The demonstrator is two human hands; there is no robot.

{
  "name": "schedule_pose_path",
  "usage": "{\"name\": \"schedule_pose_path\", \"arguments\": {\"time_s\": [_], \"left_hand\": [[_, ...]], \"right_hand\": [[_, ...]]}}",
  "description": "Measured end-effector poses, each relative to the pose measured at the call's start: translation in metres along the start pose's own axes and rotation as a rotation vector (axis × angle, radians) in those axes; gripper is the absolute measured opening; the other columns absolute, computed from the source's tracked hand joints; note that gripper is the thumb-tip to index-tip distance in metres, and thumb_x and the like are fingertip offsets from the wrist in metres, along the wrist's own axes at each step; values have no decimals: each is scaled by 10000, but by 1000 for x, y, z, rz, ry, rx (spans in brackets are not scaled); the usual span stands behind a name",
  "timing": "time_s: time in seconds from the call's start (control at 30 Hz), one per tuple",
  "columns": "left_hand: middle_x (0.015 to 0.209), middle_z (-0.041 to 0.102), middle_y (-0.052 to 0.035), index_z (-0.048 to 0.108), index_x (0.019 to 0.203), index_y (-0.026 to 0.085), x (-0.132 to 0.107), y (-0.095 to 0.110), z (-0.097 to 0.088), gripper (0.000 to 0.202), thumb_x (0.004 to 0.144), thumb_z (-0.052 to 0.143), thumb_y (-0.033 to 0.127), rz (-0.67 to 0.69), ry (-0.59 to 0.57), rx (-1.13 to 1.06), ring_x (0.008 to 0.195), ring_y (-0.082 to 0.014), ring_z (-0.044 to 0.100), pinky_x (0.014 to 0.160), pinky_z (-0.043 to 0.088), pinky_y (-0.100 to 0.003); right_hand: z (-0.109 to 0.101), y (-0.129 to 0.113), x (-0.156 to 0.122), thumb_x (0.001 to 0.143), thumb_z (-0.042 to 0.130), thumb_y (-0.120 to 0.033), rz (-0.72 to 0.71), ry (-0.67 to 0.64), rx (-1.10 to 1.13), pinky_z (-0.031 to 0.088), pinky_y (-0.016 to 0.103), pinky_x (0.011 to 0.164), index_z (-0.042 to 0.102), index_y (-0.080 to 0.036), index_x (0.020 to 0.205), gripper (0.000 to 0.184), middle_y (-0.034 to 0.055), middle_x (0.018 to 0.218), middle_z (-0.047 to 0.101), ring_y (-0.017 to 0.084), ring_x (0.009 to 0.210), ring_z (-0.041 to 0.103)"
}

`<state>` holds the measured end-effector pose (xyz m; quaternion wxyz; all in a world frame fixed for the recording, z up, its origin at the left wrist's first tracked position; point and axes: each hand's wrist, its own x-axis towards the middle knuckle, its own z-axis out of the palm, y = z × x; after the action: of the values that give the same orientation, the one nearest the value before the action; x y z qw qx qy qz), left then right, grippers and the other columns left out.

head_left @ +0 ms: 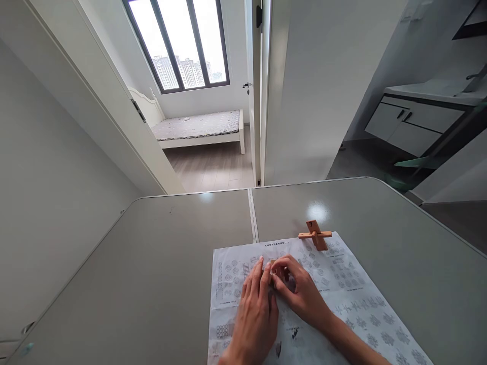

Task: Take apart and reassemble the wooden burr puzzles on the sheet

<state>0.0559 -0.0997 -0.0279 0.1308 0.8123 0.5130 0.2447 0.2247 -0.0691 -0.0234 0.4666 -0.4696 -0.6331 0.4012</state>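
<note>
My left hand [253, 306] lies over a printed paper sheet [224, 284], its fingers stretched out and close together. My right hand [297, 289] is curled, thumb and forefinger meeting beside the left fingertips. Between the two hands a little of a light brown wooden piece [273, 262] shows, held at the right fingers; most of it is covered by the hands. Near the sheet's top edge rests a crossed wooden puzzle assembly [315, 234], apart from both hands, with a dark mark on its upper end.
The sheet lies on a grey table [182, 253] with a seam [252, 215] down its middle. Past the far edge stand a doorway with a bed [201, 124] and window beyond. A white cabinet [414, 121] is at the right.
</note>
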Motion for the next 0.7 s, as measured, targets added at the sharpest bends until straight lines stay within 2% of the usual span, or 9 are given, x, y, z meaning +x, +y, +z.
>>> {"name": "schedule_pose_path", "arguments": {"time_s": [0.07,0.13,0.27,0.47,0.7], "left_hand": [[1721,369,-119,244,1677,267,0,-1,1,641,1071,406,135,-1,0,-19,1572,-268,395,1224,473,-503],[1715,380,-122,229,1683,271,0,-1,2,651,1071,403,130,1,11,-39,1563,-270,412,1219,482,-503],[1717,379,-115,188,1693,287,-1,-2,3,691,1059,384,96,-8,10,-76,1563,-271,411,1219,481,-507],[1716,372,-109,195,1679,270,-3,-3,6,685,1046,389,92,-36,3,-49,1578,-259,382,1241,450,-510],[1605,508,-119,277,1640,252,-1,-1,5,731,963,482,71,-82,110,5,1531,-292,442,1208,476,-545]], "right_hand": [[0,2,-1,990,635,-244,-31,33,-28,559,411,902,659,-282,1091,111,86,1119,651,275,1006,651],[0,4,-1,980,636,-219,-48,39,-55,534,470,1034,646,-294,1174,208,106,1256,617,309,1179,620],[0,11,-3,992,586,-185,-91,-22,-140,478,553,1148,580,-311,1340,370,115,1422,547,329,1351,536],[1,16,-3,1016,542,-179,-94,-44,-224,463,565,1185,535,-318,1405,413,101,1488,516,314,1409,501],[-2,20,0,1026,509,-186,-78,-29,-254,513,552,1129,578,-278,1340,334,110,1343,627,313,1288,592]]}}
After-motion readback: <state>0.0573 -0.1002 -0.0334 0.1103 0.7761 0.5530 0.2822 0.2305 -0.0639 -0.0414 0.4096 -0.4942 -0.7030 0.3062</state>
